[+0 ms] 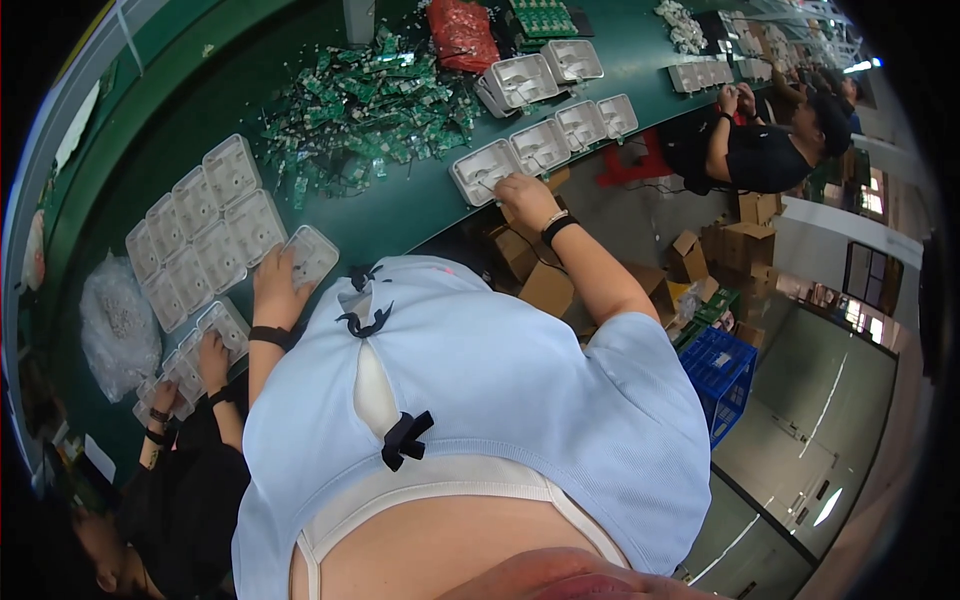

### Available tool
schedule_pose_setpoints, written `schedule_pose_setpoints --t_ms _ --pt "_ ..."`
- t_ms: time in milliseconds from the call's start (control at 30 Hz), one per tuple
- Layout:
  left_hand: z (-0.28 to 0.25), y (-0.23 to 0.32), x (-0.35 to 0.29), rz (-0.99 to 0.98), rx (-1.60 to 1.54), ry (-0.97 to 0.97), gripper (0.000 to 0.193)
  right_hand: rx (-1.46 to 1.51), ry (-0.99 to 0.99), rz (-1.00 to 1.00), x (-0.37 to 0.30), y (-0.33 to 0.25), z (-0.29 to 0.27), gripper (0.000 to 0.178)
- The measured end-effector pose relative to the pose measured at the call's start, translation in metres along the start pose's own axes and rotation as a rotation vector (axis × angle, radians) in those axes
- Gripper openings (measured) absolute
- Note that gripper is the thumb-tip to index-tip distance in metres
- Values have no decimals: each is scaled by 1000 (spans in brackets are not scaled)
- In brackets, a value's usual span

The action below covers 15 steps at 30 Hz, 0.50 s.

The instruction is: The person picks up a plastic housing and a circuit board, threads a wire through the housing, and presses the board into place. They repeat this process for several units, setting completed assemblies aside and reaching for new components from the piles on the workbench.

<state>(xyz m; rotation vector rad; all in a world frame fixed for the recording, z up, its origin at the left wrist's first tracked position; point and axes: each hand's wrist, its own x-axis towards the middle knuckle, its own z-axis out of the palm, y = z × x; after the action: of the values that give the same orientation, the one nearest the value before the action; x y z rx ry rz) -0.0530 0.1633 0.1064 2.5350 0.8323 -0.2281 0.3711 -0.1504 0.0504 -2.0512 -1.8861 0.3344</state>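
Pale-blue shirt (480, 350) fabric filled the space nearest the camera, its wearer's hands well apart at the green tabletop (365, 218). The left hand (278, 288) touched a white housing (315, 256) beside rows of others; the right hand (528, 203) bent at the edge of an open white case (484, 166). Whether either gripped, I couldn't tell. Green circuit boards (375, 110) lay heaped beyond.
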Motion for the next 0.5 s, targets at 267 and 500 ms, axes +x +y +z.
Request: schedule_pose_setpoints --t_ms 267,500 --pt "-16 62 60 177 -308 -90 59 -60 78 127 -10 15 -11 19" --pt "23 120 158 244 -477 -510 48 -59 188 137 -14 9 -35 23"
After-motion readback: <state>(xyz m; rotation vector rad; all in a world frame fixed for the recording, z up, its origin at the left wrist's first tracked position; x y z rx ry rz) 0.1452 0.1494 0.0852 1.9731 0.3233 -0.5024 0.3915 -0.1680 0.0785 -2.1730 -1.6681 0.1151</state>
